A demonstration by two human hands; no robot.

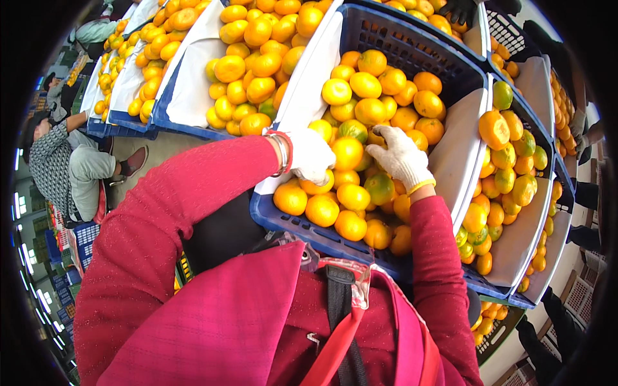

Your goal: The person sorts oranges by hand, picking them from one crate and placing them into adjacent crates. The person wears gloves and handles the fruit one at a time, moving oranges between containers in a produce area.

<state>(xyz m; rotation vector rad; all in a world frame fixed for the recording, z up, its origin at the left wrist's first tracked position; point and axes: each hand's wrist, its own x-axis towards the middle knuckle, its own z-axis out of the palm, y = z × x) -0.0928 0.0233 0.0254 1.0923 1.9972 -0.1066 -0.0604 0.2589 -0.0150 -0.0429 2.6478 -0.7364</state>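
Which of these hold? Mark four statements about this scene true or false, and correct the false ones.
1. The person's left hand and right hand both wear white fabric gloves. True.
2. The blue plastic crate beneath them holds long purple vegetables. False: it holds round orange and yellow-green citrus fruits.
3. White sheet lining shows inside that crate. True.
4. The person's long sleeves are blue. False: they are red.

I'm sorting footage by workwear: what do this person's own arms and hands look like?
The long sleeves are plain red. The left hand wears a white glove, with red and silvery bands around the wrist. The right hand wears an off-white glove with a yellow edge at its cuff.
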